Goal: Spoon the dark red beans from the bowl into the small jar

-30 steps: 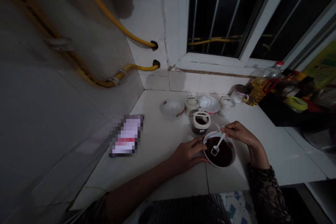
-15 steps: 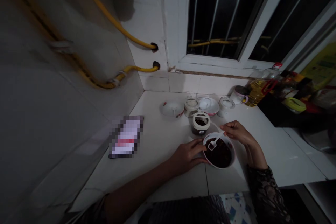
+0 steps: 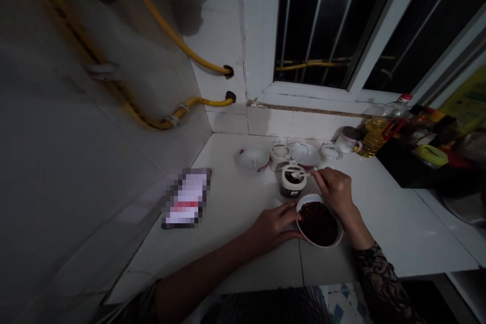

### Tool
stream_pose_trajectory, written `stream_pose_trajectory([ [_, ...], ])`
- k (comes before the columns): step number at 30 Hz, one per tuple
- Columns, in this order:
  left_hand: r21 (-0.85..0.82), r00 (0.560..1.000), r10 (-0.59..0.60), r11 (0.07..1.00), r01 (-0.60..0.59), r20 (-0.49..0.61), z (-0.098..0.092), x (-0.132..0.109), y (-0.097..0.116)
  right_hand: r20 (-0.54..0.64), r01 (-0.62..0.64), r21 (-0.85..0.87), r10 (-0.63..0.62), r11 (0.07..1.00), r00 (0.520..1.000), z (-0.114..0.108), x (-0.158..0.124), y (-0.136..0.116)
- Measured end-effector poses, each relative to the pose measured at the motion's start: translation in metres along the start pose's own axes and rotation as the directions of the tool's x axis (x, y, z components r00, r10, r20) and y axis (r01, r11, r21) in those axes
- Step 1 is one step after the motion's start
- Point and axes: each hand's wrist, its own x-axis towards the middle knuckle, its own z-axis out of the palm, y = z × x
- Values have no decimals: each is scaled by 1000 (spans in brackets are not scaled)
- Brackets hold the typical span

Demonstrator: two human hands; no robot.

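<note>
Head camera: the left hand (image 3: pixel 271 228) grips a bowl (image 3: pixel 313 198) of dark reddish flakes (image 3: pixel 319 224). The right hand (image 3: pixel 336 188) pinches a white spoon (image 3: pixel 298 175) at the seasoning jar's (image 3: pixel 290 193) mouth.

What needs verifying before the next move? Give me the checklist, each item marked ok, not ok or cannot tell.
1. White bowl steadied: ok, the left hand grips its left side.
2. White spoon in the grasp: ok, the right hand holds it by the handle.
3. Seasoning jar open: ok, dark contents show in its mouth, where the spoon's head is.
4. Jar held steady by a hand: not ok, the left hand is on the bowl and the right on the spoon.
5. Load on the spoon: cannot tell, its head is too small and dim.
</note>
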Motion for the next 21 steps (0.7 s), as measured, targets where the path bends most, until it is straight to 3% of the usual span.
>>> stream_pose_trajectory([
  [2, 9, 1000, 9, 1000, -9, -6, 0, 0, 0, 24, 148, -96, -146, 984, 989, 0, -1, 0],
  [4, 15, 1000, 13, 1000, -13, -9, 0, 1, 1, -29, 212, -99, -216, 972, 976, -3, -1, 2],
  [6, 16, 1000, 13, 1000, -13, -10, -1, 1, 1, -110, 177, 4, -176, 984, 978, -9, -1, 8],
  [8, 16, 1000, 13, 1000, -13, -8, -1, 1, 1, -116, 51, 168, -32, 984, 993, -18, -2, 16],
  [10, 14, 1000, 10, 1000, -10, -7, -1, 1, 1, 3, -108, 289, 111, 951, 994, -27, -5, 25],
  [12, 13, 1000, 7, 1000, -7, -4, -1, 1, 0, 165, -206, 346, 156, 915, 974, -32, -8, 31],
  [15, 13, 1000, 5, 1000, -5, 7, -1, 0, 0, 370, -245, 341, 110, 907, 923, -30, -13, 33],
  [21, 18, 1000, 3, 1000, -4, 3, -1, 2, 1, 632, -243, 325, -19, 914, 775, -16, -17, 24],
])
